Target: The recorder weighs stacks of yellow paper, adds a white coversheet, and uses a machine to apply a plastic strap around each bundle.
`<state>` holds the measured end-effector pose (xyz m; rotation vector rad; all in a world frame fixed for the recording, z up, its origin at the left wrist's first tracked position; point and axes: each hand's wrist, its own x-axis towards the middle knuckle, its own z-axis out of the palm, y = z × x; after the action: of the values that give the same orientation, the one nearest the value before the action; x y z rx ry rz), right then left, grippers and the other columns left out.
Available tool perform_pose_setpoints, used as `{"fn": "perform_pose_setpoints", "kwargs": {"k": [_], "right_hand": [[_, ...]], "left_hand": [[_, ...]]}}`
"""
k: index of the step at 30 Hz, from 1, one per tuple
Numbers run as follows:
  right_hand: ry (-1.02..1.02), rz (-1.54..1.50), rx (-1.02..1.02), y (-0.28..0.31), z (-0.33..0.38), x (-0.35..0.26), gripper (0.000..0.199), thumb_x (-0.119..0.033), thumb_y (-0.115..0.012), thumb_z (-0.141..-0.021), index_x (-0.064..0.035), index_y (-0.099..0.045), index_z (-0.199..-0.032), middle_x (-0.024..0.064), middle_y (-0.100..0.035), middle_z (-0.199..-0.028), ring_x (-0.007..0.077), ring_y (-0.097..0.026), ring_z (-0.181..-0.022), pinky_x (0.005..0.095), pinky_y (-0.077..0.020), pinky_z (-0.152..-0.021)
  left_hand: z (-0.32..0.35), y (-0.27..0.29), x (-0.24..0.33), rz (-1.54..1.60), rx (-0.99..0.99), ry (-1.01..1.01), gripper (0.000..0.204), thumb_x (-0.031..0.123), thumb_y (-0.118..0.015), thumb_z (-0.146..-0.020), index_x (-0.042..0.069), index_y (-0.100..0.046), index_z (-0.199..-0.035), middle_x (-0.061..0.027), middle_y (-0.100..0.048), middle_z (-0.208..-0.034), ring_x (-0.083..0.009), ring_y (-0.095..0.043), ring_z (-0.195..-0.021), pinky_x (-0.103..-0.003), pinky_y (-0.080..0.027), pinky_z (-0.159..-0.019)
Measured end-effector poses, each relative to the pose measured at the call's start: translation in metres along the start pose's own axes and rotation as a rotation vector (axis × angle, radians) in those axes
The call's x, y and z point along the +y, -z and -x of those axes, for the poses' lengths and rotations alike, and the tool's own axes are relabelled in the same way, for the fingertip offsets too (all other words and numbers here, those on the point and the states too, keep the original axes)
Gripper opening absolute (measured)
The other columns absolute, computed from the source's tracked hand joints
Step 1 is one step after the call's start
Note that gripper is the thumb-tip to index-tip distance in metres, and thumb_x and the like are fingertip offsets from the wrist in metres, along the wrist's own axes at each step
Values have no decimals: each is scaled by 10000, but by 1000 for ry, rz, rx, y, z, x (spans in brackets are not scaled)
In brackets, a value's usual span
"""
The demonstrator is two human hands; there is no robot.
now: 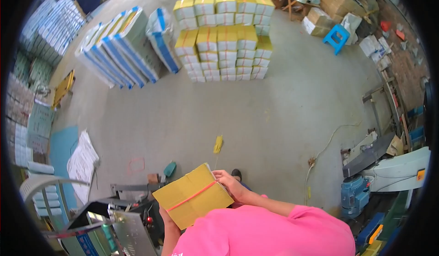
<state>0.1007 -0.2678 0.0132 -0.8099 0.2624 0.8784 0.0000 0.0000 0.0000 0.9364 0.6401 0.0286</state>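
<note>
A flat rectangular bundle [185, 191] faced with yellow-brown cardboard is in front of my chest, tilted, with a red strap [192, 196] across its middle. My right hand [229, 183] grips its far right edge, fingers bent over the side. My left hand [167, 218] supports the bundle at its near left edge; most of those fingers are hidden beneath it. Pink clothing covers my upper body and overlaps the bundle's near edge.
Similar strapped bundles [224, 41] form a stepped stack ahead. Wrapped blue-and-white packs [123, 45] stand left of it. A machine [132, 228] is close on my left; a blue motor [355, 196] sits at right. A cable [332, 139] and yellow scrap [218, 144] lie on the floor.
</note>
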Motion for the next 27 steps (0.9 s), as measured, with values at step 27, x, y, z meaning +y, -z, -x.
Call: {"fn": "perform_pose_setpoints", "kwargs": {"k": [27], "right_hand": [[466, 213, 411, 395, -108, -586, 592, -471, -300, -1041, -21, -451, -1393, 101, -537, -1347, 186, -511, -1227, 319, -423, -1019]], "left_hand": [[-466, -707, -80, -38, -360, 599, 690, 628, -313, -972, 76, -502, -1339, -104, -543, -1345, -277, -543, -1198, -444, -450, -1012]]}}
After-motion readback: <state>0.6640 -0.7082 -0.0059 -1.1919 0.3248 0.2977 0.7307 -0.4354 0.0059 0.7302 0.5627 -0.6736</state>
